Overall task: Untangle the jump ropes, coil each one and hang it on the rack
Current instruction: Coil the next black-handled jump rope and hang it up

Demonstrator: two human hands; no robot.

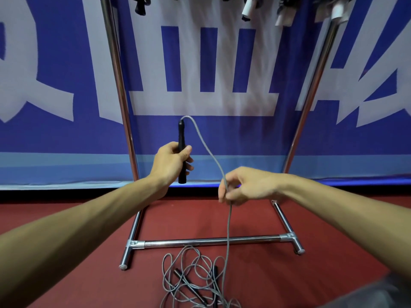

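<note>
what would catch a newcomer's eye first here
Two bare arms reach in: the left hand grips a black handle upright at centre, and the right hand pinches the grey rope running from its top. Below, a tangle of more ropes lies on the red floor at the foot of the metal rack, with a blue and white banner behind.

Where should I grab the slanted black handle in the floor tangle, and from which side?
Probably mid-shaft, from straight above: the slanted black handle lies flat on the red floor with grey rope loops crossing it, so a sideways reach would likely snag them.
</note>
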